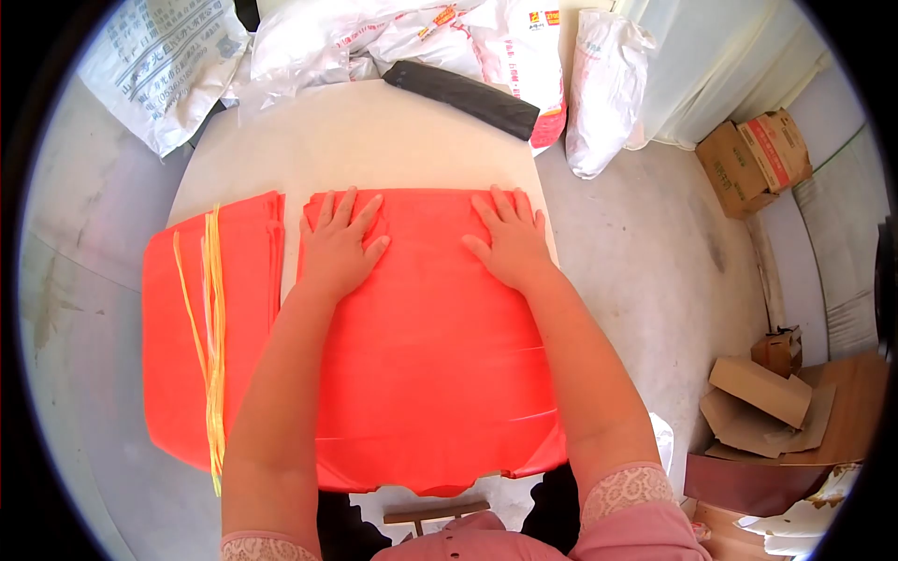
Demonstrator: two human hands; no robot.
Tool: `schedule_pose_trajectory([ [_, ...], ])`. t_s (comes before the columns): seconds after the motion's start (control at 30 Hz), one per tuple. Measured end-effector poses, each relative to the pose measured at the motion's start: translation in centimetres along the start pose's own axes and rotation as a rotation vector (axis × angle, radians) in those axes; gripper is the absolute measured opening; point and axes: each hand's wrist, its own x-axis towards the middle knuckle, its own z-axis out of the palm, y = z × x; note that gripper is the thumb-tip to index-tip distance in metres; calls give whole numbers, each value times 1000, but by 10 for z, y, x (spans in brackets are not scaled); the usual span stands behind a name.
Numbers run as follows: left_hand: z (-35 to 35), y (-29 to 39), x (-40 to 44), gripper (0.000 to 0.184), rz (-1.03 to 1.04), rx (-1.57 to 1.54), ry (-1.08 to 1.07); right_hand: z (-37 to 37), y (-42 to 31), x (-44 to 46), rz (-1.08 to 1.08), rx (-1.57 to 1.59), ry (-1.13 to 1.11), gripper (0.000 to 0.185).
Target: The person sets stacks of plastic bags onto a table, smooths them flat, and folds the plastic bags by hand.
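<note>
Left grip (340, 245) and right grip (511, 237) lie spread wide on red sheeting (430, 355), likely soft, slippery, best taken by its edges.

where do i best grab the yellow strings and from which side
Probably pinch the near end of the yellow strings with the left hand, from the near side: they lie lengthwise on the left red stack, and that end pokes past its edge.

Has sheets (430, 355) beneath the left hand (341, 251) and right hand (510, 241) on the table (262, 140), further sheets (173, 346) bearing strings (214, 346) just to the left, a roll (463, 99) behind near the far edge, before sacks (412, 39), and boxes (734, 170) well apart to the right.
</note>
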Motion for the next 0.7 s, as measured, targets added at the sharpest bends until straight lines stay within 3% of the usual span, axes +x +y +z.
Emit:
schedule_pose_trajectory([
  [0.43,5,-27,10,73,46,-125,12,1,12,4,42,154,16,66],
  [0.53,12,-44,9,71,122,-267,121,11,35,3,17,403,154,63],
  [0.63,3,-53,-8,67,-51,-455,262,13,53,-10,88,717,272,59],
  [0.7,22,-77,-16,63,-141,-767,250,16,50,-13,93,785,275,57],
])
